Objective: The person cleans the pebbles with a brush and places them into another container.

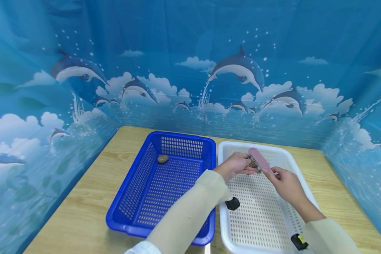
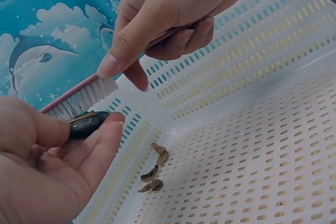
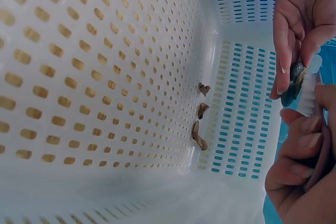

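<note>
Over the far part of the white basket (image 1: 223, 225), my left hand (image 1: 236, 164) pinches a small dark, glossy oval piece (image 2: 86, 125) between thumb and fingers. A brownish strip runs along its top side; the frames do not show whether it is a shell or a stone. My right hand (image 1: 285, 181) grips a pink brush (image 1: 259, 158) with white bristles (image 2: 86, 99). Those bristles are right at the dark piece's upper side. Below the hands, several curled brown scraps (image 3: 199, 136) lie on the basket floor by its end wall.
Left of the white basket stands a blue basket (image 1: 160, 133) with an olive-brown oval thing (image 1: 163, 158) near its far left corner. Both are on a wooden table (image 1: 95, 187). A dolphin-printed blue curtain (image 1: 184, 35) encloses the back and sides.
</note>
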### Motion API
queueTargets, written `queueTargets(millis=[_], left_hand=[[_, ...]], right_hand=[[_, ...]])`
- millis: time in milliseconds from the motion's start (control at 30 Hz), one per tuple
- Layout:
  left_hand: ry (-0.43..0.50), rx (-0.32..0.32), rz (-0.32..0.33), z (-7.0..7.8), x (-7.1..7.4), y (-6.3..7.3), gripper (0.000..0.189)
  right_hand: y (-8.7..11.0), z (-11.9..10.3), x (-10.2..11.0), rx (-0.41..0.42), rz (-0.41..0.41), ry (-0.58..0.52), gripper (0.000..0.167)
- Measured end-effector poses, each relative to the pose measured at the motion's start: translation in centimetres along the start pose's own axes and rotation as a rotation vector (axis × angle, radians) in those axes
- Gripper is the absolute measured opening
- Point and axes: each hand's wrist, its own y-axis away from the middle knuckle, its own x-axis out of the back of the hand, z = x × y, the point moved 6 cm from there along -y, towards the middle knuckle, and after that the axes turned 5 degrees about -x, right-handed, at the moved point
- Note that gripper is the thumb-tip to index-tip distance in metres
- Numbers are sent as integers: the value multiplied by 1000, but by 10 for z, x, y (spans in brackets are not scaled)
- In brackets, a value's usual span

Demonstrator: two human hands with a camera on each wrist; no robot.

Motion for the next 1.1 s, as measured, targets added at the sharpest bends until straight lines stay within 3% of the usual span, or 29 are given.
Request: queueTargets(millis=[133,267,500,733,1100], left_hand=[[-6,6,-28,0,-1,2,40],[-19,-3,-15,2,0,3,43],[5,-16,54,2,2,2,50],[24,-56,184,4,7,2,49],[-159,-70,216,5,9,3,55]], right_hand=[[0,2,-1,-16,-4,5,57],[0,3,-2,-26,-14,7,58],[0,4,-1,-37,-18,22,61],[0,4,-2,-37,-19,23,60],[-2,0,-4,23,-18,9,52]])
